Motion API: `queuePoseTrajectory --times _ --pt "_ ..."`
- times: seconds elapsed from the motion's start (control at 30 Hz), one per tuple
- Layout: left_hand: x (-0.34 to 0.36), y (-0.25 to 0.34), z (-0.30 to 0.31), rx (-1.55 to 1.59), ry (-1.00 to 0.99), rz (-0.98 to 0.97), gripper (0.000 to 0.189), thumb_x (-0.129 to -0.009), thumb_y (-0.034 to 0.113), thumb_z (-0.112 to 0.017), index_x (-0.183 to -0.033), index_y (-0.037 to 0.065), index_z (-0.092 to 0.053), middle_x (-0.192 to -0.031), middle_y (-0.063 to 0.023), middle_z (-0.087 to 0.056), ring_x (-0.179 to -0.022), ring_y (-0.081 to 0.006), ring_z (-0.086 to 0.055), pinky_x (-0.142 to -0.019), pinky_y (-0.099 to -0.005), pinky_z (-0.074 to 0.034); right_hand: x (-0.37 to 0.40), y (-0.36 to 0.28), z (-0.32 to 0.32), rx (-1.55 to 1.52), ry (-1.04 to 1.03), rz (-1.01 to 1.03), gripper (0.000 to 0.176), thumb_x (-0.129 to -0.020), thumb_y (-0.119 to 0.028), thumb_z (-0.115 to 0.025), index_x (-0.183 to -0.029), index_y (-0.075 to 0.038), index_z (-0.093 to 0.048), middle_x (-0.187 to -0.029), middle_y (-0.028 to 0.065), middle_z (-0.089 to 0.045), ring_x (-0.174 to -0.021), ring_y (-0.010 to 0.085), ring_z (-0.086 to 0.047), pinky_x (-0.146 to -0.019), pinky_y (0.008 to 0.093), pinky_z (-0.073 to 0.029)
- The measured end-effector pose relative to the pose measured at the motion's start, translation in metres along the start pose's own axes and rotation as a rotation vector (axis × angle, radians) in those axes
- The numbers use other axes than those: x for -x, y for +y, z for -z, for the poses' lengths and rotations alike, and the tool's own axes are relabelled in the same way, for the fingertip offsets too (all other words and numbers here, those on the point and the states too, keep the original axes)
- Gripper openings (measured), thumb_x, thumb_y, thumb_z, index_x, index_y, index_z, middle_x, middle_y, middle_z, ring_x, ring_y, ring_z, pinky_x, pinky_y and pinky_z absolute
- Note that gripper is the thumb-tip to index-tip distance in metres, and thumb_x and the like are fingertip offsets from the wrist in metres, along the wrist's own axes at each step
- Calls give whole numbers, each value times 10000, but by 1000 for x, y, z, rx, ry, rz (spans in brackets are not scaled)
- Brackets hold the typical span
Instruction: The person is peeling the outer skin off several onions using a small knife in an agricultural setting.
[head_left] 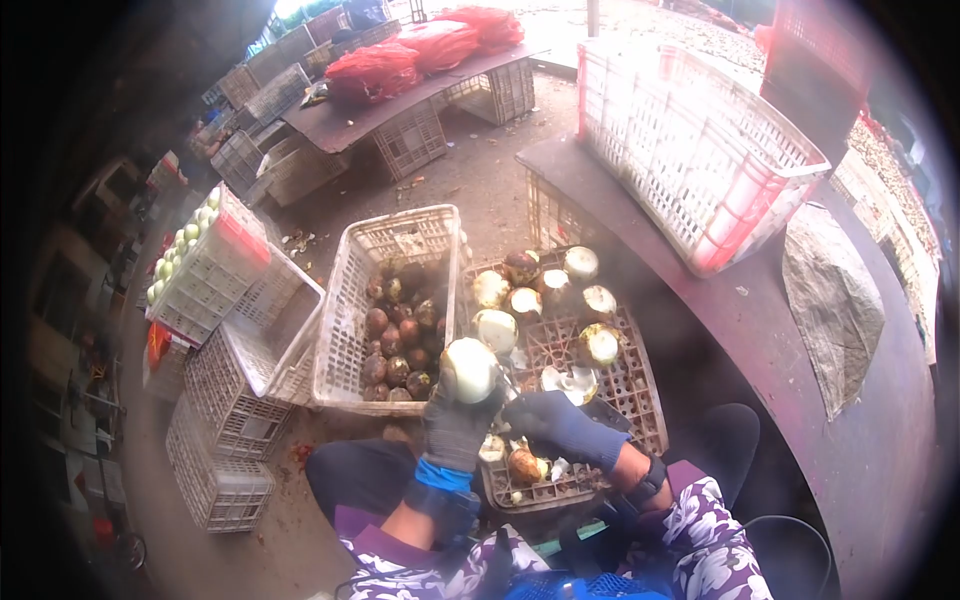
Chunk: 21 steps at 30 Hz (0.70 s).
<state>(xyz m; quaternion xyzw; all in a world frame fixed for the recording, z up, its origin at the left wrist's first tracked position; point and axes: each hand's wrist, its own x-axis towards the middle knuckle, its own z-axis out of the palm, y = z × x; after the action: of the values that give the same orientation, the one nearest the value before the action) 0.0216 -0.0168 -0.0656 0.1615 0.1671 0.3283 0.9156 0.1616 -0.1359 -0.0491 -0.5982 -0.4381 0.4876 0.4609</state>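
My left hand, in a dark glove with a blue band at the wrist, holds up a pale peeled fruit. Close beside it on the right, my right hand in a blue glove has its fingers curled; what they hold, if anything, is hidden. Below and beyond both hands lies a crate with an open grid, bearing several pale fruits, white peel pieces and a brownish fruit. To the left, a white crate holds many dark reddish-brown fruits.
Stacked crates stand at the left, one filled with pale green produce. A curved table on the right carries a large white-and-red crate and a grey sack. Red bags lie on a far table.
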Motion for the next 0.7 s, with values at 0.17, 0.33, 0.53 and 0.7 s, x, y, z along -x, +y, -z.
queuePoseTrajectory --times 0.17,0.33,0.53,0.7 --pt "6 9 -7 -45 25 38 573 -853 356 -686 -1286 43 -477 -1206 -156 -546 -1085 -309 -549 -909 -435 -498 12 -22 23 -331 -217 -214 282 -919 -314 -590 -947 -37 -637 -659 12 -589 -521 57 -507 -452 219 -408" --pt "3 14 15 72 -15 59 575 -868 377 -661 -1295 43 -468 -1209 -150 -545 -1086 -306 -546 -901 -436 -501 13 -13 14 25 -76 -75 260 -893 -268 -629 -994 -28 -639 -693 70 -657 -589 117 -601 -546 260 -482" --pt "2 6 7 8 8 32 589 -876 393 -645 -1304 35 -456 -1223 -149 -545 -1108 -294 -544 -938 -447 -482 9 -22 1 458 328 235 459 -868 -256 -657 -1248 -36 -523 -1014 221 -657 -886 360 -656 -755 385 -530" --pt "6 -14 14 -358 -41 23 614 -867 371 -663 -1325 30 -437 -1245 -132 -536 -1140 -284 -537 -985 -448 -447 -2 -12 6 366 332 357 538 -841 -193 -677 -1311 -52 -455 -1162 229 -594 -988 384 -624 -818 409 -527"
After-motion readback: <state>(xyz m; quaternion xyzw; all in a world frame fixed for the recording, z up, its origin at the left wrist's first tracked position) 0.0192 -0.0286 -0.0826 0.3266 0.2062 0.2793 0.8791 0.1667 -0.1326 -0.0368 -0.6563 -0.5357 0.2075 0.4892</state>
